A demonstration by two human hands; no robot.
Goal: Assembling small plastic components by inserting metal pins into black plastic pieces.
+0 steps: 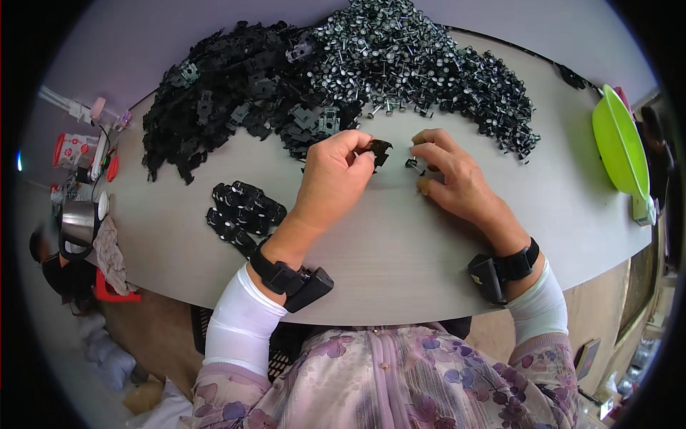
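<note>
My left hand (337,171) pinches a small black plastic clip (380,151) between thumb and forefinger, above the middle of the table. To its right, my right hand (461,175) has its fingers curled around a small round-headed metal pin (414,164) at the fingertips. The clip and the pin are apart. Beyond my left hand spreads a large heap of black plastic clips (221,93). A heap of silver round-headed pins (400,57) lies beside it, trailing off to the right. Left of my left forearm is a small group of black pieces with shiny round spots (243,211).
A lime-green basin (620,143) leans at the table's right edge. On the left edge are a metal kettle (80,223), a crumpled cloth (109,250) and a red-and-white container (73,151). The wall stands behind the heaps. Black devices are strapped to both my wrists.
</note>
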